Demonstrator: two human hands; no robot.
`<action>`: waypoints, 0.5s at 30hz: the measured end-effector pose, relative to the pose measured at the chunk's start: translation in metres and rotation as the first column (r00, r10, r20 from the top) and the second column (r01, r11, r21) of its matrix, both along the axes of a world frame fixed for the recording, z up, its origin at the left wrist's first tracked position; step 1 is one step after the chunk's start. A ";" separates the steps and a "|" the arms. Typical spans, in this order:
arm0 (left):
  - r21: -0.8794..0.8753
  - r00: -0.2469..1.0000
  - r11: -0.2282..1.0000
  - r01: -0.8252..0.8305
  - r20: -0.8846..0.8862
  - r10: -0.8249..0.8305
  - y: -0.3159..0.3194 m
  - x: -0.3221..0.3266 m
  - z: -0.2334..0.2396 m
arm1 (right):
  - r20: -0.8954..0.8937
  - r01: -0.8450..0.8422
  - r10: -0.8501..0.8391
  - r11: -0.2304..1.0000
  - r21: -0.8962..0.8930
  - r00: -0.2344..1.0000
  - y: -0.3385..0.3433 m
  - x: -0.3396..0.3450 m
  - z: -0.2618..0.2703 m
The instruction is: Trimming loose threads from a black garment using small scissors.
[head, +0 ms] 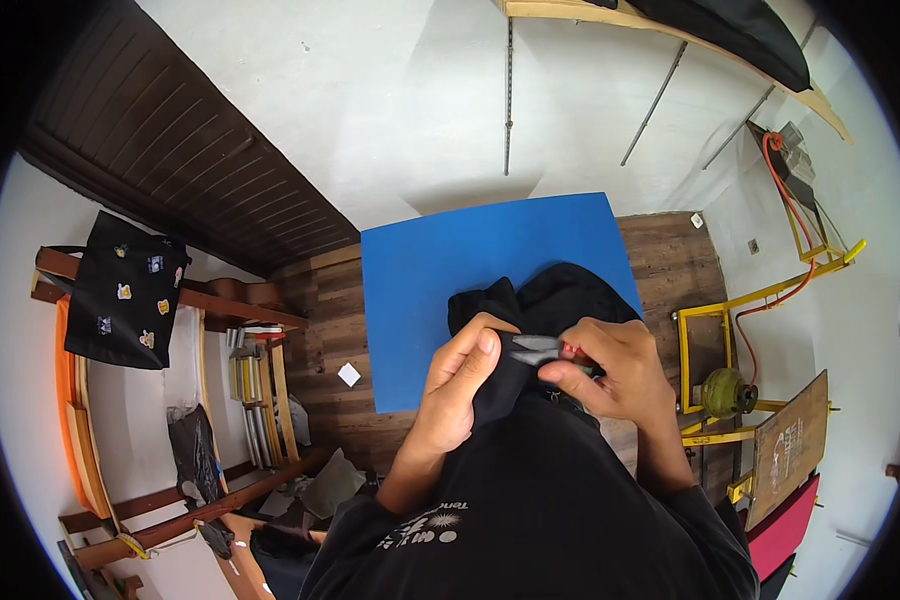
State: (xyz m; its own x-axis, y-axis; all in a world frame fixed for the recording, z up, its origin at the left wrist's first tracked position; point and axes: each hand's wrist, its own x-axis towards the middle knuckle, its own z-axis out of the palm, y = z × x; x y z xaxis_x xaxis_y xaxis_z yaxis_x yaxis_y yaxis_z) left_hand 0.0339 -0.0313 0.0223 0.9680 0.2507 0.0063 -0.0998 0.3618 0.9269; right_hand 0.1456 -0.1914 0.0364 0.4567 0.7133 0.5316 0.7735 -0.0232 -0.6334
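Observation:
My left hand (461, 379) pinches a fold of black cloth (574, 292) between thumb and fingers, in front of my chest. In my right hand (619, 367) is a pair of pliers (534, 349), gripped by its red handles, its grey jaws spread apart and pointing left. The jaw tips reach to the cloth beside my left thumb; whether they touch it I cannot tell. Part of the cloth rests on the blue tabletop (420, 300), bunched up, and the rest hangs toward my black shirt. My fingers hide most of the pliers' handles.
A white square piece (349, 374) lies on the wooden floor left of the table. At right stand a yellow metal frame (682, 360) and a green gas cylinder (724, 394) with an orange hose (795, 214). On the left, a black tote bag (127, 292) hangs from a wooden rack (232, 304).

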 end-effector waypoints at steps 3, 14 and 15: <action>-0.022 0.999 0.999 0.036 -0.039 -0.037 0.001 -0.001 0.000 | 0.032 -0.011 0.012 0.999 -0.037 0.999 -0.003 0.002 0.000; -0.028 0.998 0.998 0.057 -0.016 -0.057 0.001 0.005 0.005 | -0.017 0.033 -0.034 0.998 -0.045 0.999 0.001 -0.004 0.003; -0.027 0.999 0.998 0.050 -0.009 -0.050 0.000 0.006 0.006 | -0.026 0.042 -0.044 0.998 -0.053 0.999 0.002 -0.004 0.004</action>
State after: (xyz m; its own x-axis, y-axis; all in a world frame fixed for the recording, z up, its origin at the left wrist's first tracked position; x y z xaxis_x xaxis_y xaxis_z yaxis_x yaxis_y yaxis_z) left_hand 0.0395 -0.0310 0.0280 0.9793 0.2020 -0.0092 -0.0721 0.3911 0.9175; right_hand 0.1412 -0.1899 0.0409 0.5013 0.7194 0.4808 0.7535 -0.0899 -0.6512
